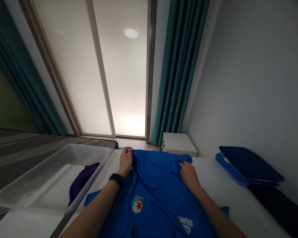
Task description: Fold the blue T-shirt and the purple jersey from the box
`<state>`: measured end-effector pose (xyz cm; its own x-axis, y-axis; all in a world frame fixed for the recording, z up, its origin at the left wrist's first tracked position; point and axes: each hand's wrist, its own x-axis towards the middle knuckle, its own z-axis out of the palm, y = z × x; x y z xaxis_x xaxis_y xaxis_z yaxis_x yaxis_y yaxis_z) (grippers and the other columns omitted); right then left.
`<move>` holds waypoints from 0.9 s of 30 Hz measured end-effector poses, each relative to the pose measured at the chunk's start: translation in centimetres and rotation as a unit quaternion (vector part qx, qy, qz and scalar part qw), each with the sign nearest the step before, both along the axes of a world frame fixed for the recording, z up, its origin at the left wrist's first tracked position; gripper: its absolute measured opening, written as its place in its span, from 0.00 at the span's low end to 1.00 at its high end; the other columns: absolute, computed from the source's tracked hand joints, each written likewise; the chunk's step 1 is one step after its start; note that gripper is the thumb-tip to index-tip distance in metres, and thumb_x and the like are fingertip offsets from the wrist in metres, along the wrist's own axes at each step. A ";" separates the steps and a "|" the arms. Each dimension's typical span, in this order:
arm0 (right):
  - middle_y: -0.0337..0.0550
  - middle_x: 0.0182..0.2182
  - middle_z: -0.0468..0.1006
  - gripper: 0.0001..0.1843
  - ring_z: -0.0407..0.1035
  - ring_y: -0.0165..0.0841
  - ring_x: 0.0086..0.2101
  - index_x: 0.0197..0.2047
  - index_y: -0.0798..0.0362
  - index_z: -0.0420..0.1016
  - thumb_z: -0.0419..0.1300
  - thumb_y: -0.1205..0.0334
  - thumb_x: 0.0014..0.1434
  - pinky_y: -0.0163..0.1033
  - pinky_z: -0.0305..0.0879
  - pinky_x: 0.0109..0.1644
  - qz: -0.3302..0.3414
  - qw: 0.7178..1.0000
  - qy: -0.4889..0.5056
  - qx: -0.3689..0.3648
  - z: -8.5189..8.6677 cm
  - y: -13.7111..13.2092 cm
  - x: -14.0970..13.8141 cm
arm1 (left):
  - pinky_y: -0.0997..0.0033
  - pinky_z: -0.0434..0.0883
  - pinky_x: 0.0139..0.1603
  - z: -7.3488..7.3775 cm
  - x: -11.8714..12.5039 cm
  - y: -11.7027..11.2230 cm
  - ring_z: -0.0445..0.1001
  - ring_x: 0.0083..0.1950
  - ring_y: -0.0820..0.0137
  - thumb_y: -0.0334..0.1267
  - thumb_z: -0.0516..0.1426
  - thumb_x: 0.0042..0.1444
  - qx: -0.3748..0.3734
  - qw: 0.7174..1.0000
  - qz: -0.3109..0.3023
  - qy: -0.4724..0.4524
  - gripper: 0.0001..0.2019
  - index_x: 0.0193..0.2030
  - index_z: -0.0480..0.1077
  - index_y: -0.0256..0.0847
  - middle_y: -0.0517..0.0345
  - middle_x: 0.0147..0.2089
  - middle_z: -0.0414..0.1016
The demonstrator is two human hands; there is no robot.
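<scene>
Head view, looking down past my forearms: a blue T-shirt (pixel 154 185) lies on the white tabletop (pixel 228 188), roughly mid-table and front up, with its far edge bunched towards the far side of the tabletop. A round badge (pixel 137 204) and the word "PEAK" (pixel 185 224) show upside down to me on the cloth, and a short sleeve (pixel 224 211) pokes out on the right.

My left hand (pixel 125 162) is at the shirt's far left corner, its fingers pressed together and curled over the edge, pinching the cloth. A black wristband (pixel 116 178) circles that wrist. My right hand (pixel 188 175) lies on the far right corner, its fingers (pixel 182 165) close together and pressing down flat, not pinching as far as I can see.

Just left of the shirt, a clear plastic tub (pixel 52 175) sits at the tabletop's left edge with a purple garment (pixel 83 180) inside. Near the right edge, a stack of folded navy and blue clothes (pixel 248 165) sits well apart from my right hand, with a black cloth (pixel 275 205) just nearer me. Past the far edge stand a white cabinet (pixel 178 143) and teal curtains (pixel 181 66).
</scene>
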<state>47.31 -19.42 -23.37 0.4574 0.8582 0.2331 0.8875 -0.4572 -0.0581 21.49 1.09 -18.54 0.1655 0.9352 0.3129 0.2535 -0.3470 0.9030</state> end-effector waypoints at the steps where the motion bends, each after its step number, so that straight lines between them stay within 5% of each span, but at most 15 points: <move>1: 0.52 0.47 0.74 0.22 0.66 0.41 0.50 0.54 0.56 0.74 0.47 0.72 0.62 0.41 0.55 0.56 0.011 1.000 0.000 0.002 -0.1 -0.1 -0.3 | 0.71 0.68 0.35 0.5 0.4 -0.7 0.71 0.33 0.69 0.38 0.47 0.61 0.030 0.999 -0.024 0.005 0.11 0.41 0.69 0.41 0.58 0.34 0.72; 3: 0.49 0.45 0.75 0.21 0.67 0.38 0.49 0.52 0.54 0.75 0.48 0.72 0.62 0.38 0.55 0.55 0.026 1.000 -0.001 0.006 -0.1 -0.4 -0.7 | 0.69 0.69 0.44 1.0 0.7 -2.2 0.73 0.41 0.67 0.38 0.49 0.60 0.095 0.988 -0.103 0.058 0.10 0.40 0.71 0.42 0.55 0.39 0.75; 5: 0.47 0.43 0.76 0.18 0.67 0.37 0.47 0.48 0.53 0.77 0.48 0.70 0.63 0.38 0.56 0.54 0.029 1.000 -0.004 0.010 0.0 -0.9 -0.9 | 0.68 0.68 0.48 1.0 0.3 -3.3 0.74 0.45 0.65 0.38 0.51 0.58 0.162 0.946 -0.191 0.207 0.09 0.38 0.73 0.43 0.55 0.40 0.76; 8: 0.47 0.39 0.78 0.15 0.69 0.39 0.44 0.39 0.53 0.77 0.48 0.68 0.63 0.41 0.56 0.51 0.006 1.000 -0.009 0.012 0.1 -1.7 -1.1 | 0.66 0.68 0.45 0.2 -1.5 -3.3 0.76 0.40 0.63 0.36 0.52 0.57 0.158 0.897 -0.195 0.365 0.08 0.35 0.73 0.43 0.55 0.35 0.77; 12: 0.49 0.34 0.80 0.17 0.72 0.41 0.38 0.50 0.56 0.74 0.48 0.65 0.64 0.44 0.57 0.46 -0.043 0.999 -0.015 0.012 -0.1 -2.0 -1.1 | 0.68 0.67 0.35 -0.1 -4.1 -1.1 0.77 0.34 0.61 0.35 0.49 0.59 0.091 0.907 -0.105 0.397 0.14 0.48 0.70 0.41 0.56 0.28 0.76; 15: 0.51 0.41 0.80 0.21 0.73 0.41 0.42 0.59 0.57 0.67 0.46 0.63 0.66 0.44 0.57 0.47 -0.052 0.998 -0.016 0.021 -0.6 -1.9 -1.0 | 0.67 0.66 0.35 0.7 -4.3 0.1 0.77 0.37 0.60 0.41 0.46 0.64 0.073 0.910 -0.068 0.403 0.15 0.49 0.70 0.43 0.54 0.32 0.78; 20: 0.50 0.47 0.78 0.20 0.71 0.40 0.47 0.57 0.56 0.69 0.46 0.64 0.66 0.43 0.57 0.50 -0.033 0.999 -0.008 0.034 -0.9 -1.8 -0.8 | 0.61 0.67 0.43 1.1 -0.4 -0.3 0.77 0.41 0.55 0.52 0.55 0.57 0.095 0.910 -0.102 0.391 0.16 0.41 0.72 0.43 0.50 0.35 0.79; 23: 0.49 0.46 0.78 0.19 0.71 0.39 0.46 0.54 0.55 0.71 0.46 0.64 0.66 0.43 0.57 0.50 -0.027 0.999 -0.005 0.039 -0.8 -2.0 -0.8 | 0.58 0.67 0.47 0.6 2.5 -0.7 0.77 0.43 0.54 0.47 0.64 0.47 0.102 0.916 -0.138 0.363 0.13 0.34 0.72 0.42 0.49 0.36 0.79; 27: 0.48 0.44 0.78 0.17 0.70 0.39 0.46 0.51 0.54 0.72 0.46 0.64 0.65 0.43 0.57 0.50 -0.021 0.999 0.002 0.050 -0.9 -2.2 -0.6 | 0.62 0.69 0.43 0.7 4.7 1.0 0.77 0.39 0.59 0.40 0.56 0.58 0.090 0.946 -0.113 0.289 0.07 0.35 0.72 0.41 0.50 0.33 0.78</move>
<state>46.66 -21.59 -24.26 0.4936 0.8106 0.3152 0.8672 -0.4861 -0.1080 26.21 2.12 -17.82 0.5476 0.7953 0.2600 0.5873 -0.5867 0.5576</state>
